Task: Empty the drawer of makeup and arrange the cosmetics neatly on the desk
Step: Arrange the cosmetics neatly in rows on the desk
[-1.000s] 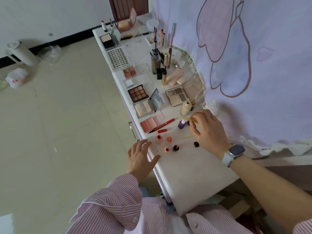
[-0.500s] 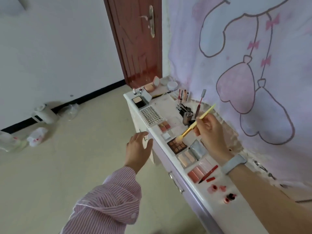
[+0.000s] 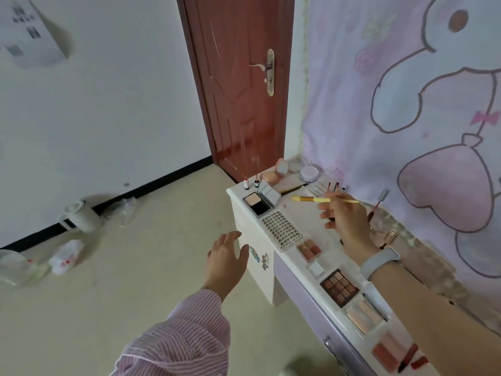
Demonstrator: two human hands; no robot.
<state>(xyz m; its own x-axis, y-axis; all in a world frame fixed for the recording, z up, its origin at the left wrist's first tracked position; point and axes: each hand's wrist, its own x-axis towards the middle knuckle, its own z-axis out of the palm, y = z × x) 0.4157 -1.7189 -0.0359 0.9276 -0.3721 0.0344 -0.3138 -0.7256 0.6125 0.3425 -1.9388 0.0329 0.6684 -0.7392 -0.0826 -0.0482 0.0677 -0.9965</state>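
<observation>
Pinching a yellow brush point(image 3: 322, 200) near mid-handle, the right hand point(image 3: 345, 222) hovers above the desk point(image 3: 291, 260) at centre right of the frame, wrist bent, remaining fingers loosely spread. The brush lies nearly level, its tip pointing left above the far end of the desk near the open compact point(image 3: 260, 200). The left hand point(image 3: 227, 263) hangs in front of the desk's face at centre frame, fingers relaxed and apart, holding nothing. Palettes point(image 3: 339, 287) line the desk edge at lower right. Compared with half a second ago, the brush has swung from a steep tilt to nearly level, and the right hand sits farther along the desk toward the door point(image 3: 241, 85).
</observation>
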